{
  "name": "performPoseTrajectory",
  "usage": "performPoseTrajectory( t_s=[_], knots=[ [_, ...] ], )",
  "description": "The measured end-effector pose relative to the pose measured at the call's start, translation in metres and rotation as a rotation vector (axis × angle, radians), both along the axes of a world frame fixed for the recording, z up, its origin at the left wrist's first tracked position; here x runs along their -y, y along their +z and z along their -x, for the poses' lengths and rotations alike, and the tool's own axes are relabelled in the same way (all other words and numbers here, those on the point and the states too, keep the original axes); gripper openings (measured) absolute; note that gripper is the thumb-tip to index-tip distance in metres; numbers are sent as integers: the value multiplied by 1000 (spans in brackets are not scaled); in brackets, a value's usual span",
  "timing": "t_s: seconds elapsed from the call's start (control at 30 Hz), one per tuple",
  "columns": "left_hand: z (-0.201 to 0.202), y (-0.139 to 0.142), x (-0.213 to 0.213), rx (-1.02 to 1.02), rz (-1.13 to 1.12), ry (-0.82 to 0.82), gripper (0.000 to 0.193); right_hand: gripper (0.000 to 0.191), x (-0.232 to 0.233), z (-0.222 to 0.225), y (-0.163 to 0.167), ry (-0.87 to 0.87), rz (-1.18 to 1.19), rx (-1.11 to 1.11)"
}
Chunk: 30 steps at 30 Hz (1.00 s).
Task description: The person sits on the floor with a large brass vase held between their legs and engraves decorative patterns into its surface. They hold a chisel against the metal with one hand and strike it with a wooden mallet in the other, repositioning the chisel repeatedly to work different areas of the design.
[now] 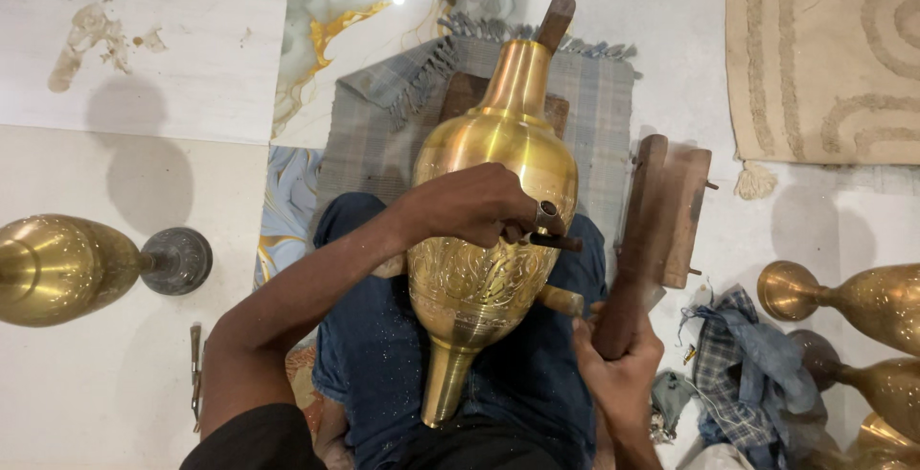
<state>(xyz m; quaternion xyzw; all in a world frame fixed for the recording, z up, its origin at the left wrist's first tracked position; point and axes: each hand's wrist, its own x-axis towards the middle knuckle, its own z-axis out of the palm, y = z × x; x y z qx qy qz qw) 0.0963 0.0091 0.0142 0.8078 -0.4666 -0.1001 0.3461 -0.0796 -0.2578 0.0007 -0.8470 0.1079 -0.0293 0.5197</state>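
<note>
Vase (494, 202) on lap, mallet (640, 240) right

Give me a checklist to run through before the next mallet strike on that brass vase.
1. Brass vase steadied on the lap, neck resting on the wooden block: ok.
2. Left hand pressing the chisel onto the engraved band: ok.
3. Chisel tip on the intended line: cannot tell, hidden by the fingers.
4. Right hand gripping the wooden mallet by its handle: ok.
5. Mallet aligned with the chisel head: cannot tell, the mallet is blurred.
6. Cloth mat under the work: ok.
</note>
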Motion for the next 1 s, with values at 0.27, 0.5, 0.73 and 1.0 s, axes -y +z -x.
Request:
performPoseTrajectory(
  t_s=[0.27,0.5,0.73,1.0],
  knots=[
    [3,8,-8,-50,229,-40,53,28,-6,-8,7,33,175,-74],
    [0,6,-5,60,120,-29,27,29,-11,-6,7,39,305,-130],
    [0,11,-7,-32,202,-68,52,33,-12,-6,4,55,139,-16],
    [-3,4,-8,-56,174,-67,52,35,-15,-1,-3,-83,24,22]
  ],
)
